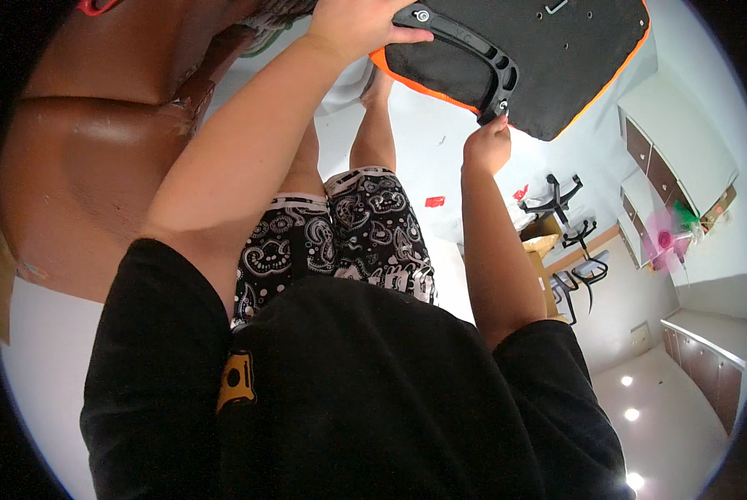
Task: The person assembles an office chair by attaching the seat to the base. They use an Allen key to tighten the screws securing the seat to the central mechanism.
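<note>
The person's left hand [358, 27] is clamped on the upper-left end of a curved black plastic bracket with slots along its length [458, 33], its thumb laid along the underside beside a round silver bolt [422, 16]; the upper edge of the view cuts off part of this hand. The right hand [487, 147], apart from the left, closes on the bracket's lower end, fingertips just beneath a second silver bolt [503, 106]; how far its fingers wrap behind is hidden. The bracket lies against a flat black panel with small holes [569, 71], held up at the top of the view and edged by a bright orange rim [430, 90]. Near the panel's top edge sits a small bent silver metal piece [555, 7]. Below the arms are the person's black T-shirt [373, 400] and black-and-white patterned shorts [373, 221]. To the left stands a brown leather-like sofa with scuffed patches [98, 175]. Past the right forearm, a small flat red piece [434, 202] lies on the pale floor [440, 162], and farther right is a black star-shaped chair base [553, 198]. Toward the right rim are a pink round-headed fan [664, 240] and white cabinets with brown fronts [678, 146].
</note>
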The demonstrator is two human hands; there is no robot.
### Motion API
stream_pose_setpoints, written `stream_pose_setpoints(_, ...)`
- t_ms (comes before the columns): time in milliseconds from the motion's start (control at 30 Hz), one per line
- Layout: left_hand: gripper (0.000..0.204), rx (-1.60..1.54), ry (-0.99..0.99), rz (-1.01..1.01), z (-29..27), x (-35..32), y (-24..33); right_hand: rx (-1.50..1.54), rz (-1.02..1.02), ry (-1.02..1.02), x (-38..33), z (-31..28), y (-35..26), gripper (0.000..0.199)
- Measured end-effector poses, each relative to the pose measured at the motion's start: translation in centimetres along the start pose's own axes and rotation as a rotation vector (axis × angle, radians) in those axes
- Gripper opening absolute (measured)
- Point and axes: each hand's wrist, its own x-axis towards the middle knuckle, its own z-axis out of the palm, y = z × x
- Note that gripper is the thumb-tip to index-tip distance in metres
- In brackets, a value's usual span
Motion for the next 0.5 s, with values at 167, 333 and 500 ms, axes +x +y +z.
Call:
stream_pose_setpoints(167,0.053,-0.057,-0.061,-0.062,0.1,0.1,-0.7,0.475,0.569,-0.206,0.5,0.7,-2.4,0.054)
stream_pose_setpoints(333,0.052,-0.013,-0.090,-0.059,0.5,-1.2,-0.3,1.033,1.112,-0.203,0.8,-0.3,-7.7,0.050)
stream_pose_setpoints(500,0.054,-0.014,-0.056,-0.039,1.4,-2.2,-1.1,0.434,0.197,-0.429,-0.8,-0.8,-1.3,0.045)
